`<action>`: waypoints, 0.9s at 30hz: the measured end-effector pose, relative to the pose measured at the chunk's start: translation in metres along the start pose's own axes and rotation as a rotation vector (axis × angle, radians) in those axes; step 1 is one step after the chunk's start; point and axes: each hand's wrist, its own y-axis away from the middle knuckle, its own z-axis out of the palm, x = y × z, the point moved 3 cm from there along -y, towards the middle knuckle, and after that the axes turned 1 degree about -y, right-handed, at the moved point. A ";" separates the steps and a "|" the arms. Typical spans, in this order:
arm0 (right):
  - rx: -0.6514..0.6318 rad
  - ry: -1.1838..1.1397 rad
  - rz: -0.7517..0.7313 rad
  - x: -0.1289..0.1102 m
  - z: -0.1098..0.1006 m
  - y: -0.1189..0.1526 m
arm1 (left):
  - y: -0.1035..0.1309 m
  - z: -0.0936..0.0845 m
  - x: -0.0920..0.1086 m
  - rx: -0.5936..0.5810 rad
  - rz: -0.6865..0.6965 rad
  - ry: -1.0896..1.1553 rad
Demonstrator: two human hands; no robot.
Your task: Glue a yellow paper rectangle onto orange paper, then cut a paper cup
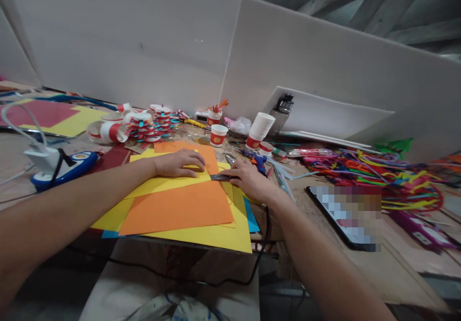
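Observation:
Sheets of yellow paper (223,238) and orange paper (180,208) lie stacked at the table's front edge, with a blue sheet (251,215) showing underneath. My left hand (180,162) rests flat on the upper yellow sheet, its fingers spread a little and nothing held. To its right, my right hand (247,177) has its fingers closed on a dark metal ruler (219,177), which lies across the right end of that yellow sheet. Part of the ruler is hidden under the fingers.
Paper cups (218,136), a cup stack (260,131) and a grey bottle (281,114) stand behind. Colourful pipe cleaners (374,172) and a phone (342,220) lie right. A power strip (65,167) sits left; a black cable (267,234) hangs at the front edge.

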 end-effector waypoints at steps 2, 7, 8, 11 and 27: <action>-0.002 -0.013 -0.006 0.000 0.000 0.001 | 0.000 -0.002 0.001 -0.040 -0.005 0.015; 0.005 -0.016 -0.009 0.000 0.001 0.002 | 0.005 -0.005 0.013 -0.131 -0.136 -0.021; 0.011 -0.014 -0.006 0.000 0.001 0.003 | 0.006 -0.005 0.016 -0.134 -0.152 -0.023; 0.018 -0.014 0.000 0.000 0.002 0.003 | 0.012 -0.003 0.022 -0.139 -0.157 -0.007; 0.065 -0.001 -0.009 -0.001 0.006 0.007 | 0.009 -0.008 0.010 -0.168 -0.050 -0.074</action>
